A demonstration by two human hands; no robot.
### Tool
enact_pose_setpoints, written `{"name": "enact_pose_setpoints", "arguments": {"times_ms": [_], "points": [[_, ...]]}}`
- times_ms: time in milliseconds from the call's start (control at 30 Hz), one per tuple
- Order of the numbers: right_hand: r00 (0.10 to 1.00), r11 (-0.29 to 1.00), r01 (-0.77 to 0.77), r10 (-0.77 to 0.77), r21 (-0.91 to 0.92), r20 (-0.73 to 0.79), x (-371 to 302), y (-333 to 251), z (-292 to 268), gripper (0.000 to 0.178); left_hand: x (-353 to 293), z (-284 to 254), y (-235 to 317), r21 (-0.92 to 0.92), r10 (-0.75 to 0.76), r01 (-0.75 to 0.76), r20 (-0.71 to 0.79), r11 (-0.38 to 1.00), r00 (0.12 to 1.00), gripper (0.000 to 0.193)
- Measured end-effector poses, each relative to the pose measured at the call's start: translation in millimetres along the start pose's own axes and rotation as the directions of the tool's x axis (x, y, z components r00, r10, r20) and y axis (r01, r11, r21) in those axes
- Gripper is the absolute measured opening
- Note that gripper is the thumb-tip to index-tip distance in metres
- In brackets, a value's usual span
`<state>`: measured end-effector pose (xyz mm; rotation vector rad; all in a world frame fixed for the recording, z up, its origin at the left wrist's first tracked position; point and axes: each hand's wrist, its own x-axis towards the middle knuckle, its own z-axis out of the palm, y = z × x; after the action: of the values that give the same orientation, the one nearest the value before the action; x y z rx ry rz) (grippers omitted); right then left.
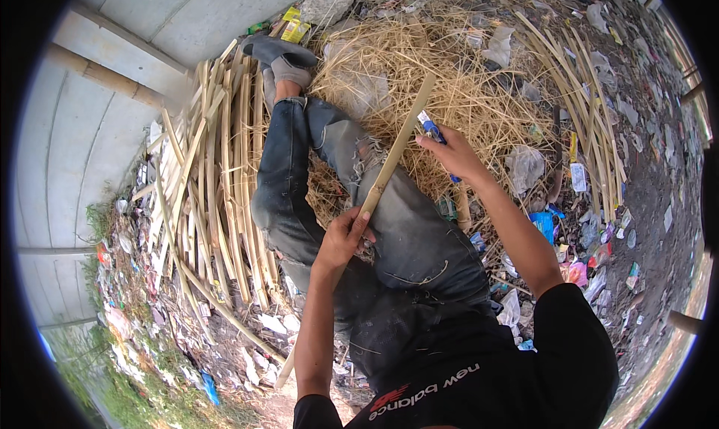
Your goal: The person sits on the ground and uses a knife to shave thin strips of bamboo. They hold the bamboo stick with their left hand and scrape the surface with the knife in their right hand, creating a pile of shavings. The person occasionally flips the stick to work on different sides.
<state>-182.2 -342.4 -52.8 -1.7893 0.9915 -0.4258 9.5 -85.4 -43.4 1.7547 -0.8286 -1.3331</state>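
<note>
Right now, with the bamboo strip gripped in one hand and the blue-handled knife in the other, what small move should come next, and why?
Probably a short push of the blue-handled knife along the bamboo strip, away from the body. The right hand holds the knife against the strip's upper part, the left hand clamps the strip lower down over the jeans-clad thigh, and straw-like shavings lie piled ahead.

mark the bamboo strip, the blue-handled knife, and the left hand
bamboo strip (401, 140), head view, mid-length of the strip
blue-handled knife (432, 128), head view, blue handle above the fingers
left hand (346, 238), head view, back of the hand
</note>
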Motion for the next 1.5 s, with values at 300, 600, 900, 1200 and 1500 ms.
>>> {"name": "enact_pose_setpoints", "arguments": {"times_ms": [300, 600, 900, 1200, 1500], "points": [[0.968, 0.934, -0.172, 0.101, 0.312, 0.231, -17.9, -10.8, 50.6, 0.041, -14.7, 23.4, 5.2, 0.566, 0.334, -0.172, -0.197, 0.806, 0.922, 0.041], [0.975, 0.487, -0.223, 0.112, 0.844, 0.193, 14.8, -22.9, 18.2, 0.026, -51.8, 18.1, -5.2, 0.290, 0.336, -0.271, -0.201, 0.918, 0.920, 0.052], [0.995, 0.358, 0.025, 0.077, 0.933, -0.056, 51.0, -6.2, -57.1, 0.039, -136.7, -29.2, -12.6, 0.417, 0.235, -0.104, -0.277, 0.903, 0.932, 0.045], [0.977, 0.203, 0.207, 0.011, 0.957, -0.214, 58.4, -22.6, -96.9, 0.046, -191.6, -69.7, -44.2, 0.300, 0.111, 0.019, -0.409, 0.954, 0.906, 0.039], [0.992, 0.406, -0.005, -0.110, 0.914, 0.054, 11.3, -69.0, -12.9, 0.051, -142.3, -28.4, -30.4, 0.374, 0.331, -0.134, -0.533, 0.918, 0.779, 0.038]]}}
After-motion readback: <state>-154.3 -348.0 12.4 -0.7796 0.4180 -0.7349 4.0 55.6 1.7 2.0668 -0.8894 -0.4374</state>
